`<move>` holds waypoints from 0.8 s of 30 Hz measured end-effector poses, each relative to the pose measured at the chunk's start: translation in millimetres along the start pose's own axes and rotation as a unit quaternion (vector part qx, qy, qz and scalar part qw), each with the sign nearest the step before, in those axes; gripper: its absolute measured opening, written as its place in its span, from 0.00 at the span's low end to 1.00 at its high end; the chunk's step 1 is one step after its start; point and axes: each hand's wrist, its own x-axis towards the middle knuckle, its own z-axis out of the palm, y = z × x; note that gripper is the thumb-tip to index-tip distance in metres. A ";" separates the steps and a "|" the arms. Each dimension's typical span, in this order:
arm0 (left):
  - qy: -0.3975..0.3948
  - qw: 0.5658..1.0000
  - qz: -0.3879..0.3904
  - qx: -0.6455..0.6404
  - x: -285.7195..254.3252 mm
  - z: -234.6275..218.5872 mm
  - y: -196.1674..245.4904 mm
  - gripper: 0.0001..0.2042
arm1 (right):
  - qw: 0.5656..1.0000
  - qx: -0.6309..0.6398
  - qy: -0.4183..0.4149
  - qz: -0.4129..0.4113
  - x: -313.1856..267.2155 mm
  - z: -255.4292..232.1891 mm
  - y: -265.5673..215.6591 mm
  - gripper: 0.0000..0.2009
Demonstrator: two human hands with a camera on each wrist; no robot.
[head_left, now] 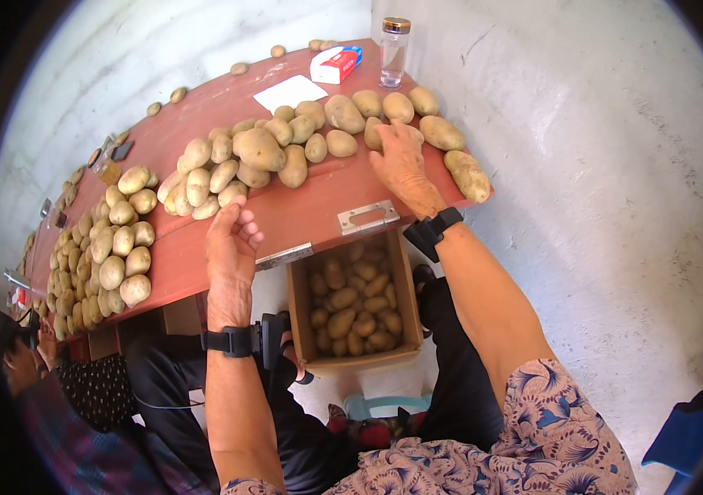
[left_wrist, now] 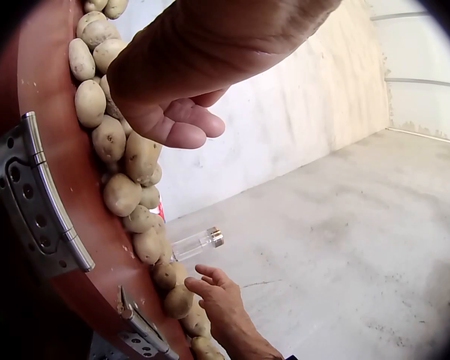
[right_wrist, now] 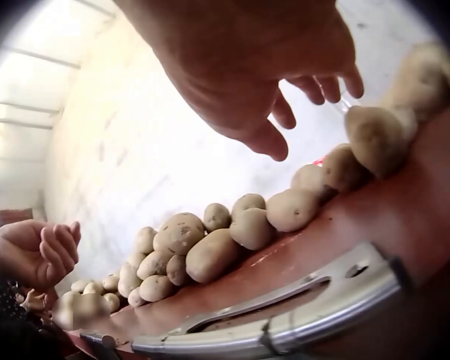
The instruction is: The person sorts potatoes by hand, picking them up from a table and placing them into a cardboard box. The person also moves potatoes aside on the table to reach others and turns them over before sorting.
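Potatoes lie in a long row and pile [head_left: 261, 150] along the near side of a red table [head_left: 318, 206]. My right hand [head_left: 403, 169] is over the right end of that row, fingers spread and pointing down, close to a potato [head_left: 373, 134]; the right wrist view shows the hand [right_wrist: 262, 67] above the potatoes with nothing gripped. My left hand [head_left: 232, 247] hovers at the table's near edge beside the pile, its fingers loosely bent and holding nothing. In the left wrist view, potatoes [left_wrist: 122, 195] sit beyond the left hand [left_wrist: 202, 75].
Below the table edge stands a cardboard box [head_left: 294, 318] of potatoes. A second pile [head_left: 123, 241] lies at left. A glass bottle [head_left: 393, 58], a tissue pack [head_left: 336, 65] and white paper [head_left: 290, 95] are at the back. Metal hinges [head_left: 368, 218] line the edge. Another person sits at left.
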 end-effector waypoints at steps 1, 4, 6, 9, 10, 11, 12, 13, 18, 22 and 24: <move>-0.001 1.000 0.000 -0.001 -0.9 0.2 0.5 0.11 | 1.000 -0.001 0.002 0.000 -1.2 4.2 8.9 0.23; -0.002 1.000 0.000 0.003 1.3 -3.0 1.2 0.11 | 0.999 -0.004 -0.015 0.038 -2.6 11.8 26.1 0.29; -0.002 1.000 0.000 0.006 2.1 -4.3 1.1 0.12 | 0.996 0.019 -0.039 0.076 -2.1 14.5 32.1 0.28; -0.001 1.000 -0.003 0.008 0.2 -3.0 2.2 0.12 | 0.991 0.094 -0.022 0.089 3.3 14.8 37.5 0.25; -0.004 1.000 -0.003 0.001 -0.7 -2.2 2.4 0.11 | 0.991 0.094 -0.022 0.089 2.5 15.5 37.3 0.25; -0.007 1.000 -0.004 -0.006 -1.2 -1.5 2.6 0.10 | 0.990 0.098 -0.025 0.098 2.9 9.5 30.1 0.24; -0.006 1.000 -0.004 -0.006 -1.3 -1.1 2.6 0.10 | 0.989 0.101 -0.027 0.106 3.3 4.5 23.7 0.23; -0.008 1.000 -0.002 -0.004 -1.4 -0.7 2.2 0.10 | 0.989 0.102 -0.027 0.107 3.7 0.8 16.7 0.23; -0.014 1.000 -0.006 -0.004 2.4 -1.7 -0.1 0.10 | 0.993 0.086 -0.075 0.016 -0.3 4.7 7.8 0.19; -0.014 1.000 -0.001 0.015 11.2 -9.6 -3.1 0.12 | 0.993 0.048 -0.088 -0.057 -5.1 19.6 12.2 0.20; -0.015 1.000 -0.005 0.015 8.6 -11.2 -2.3 0.12 | 0.994 0.027 -0.074 -0.074 -4.7 23.7 15.4 0.19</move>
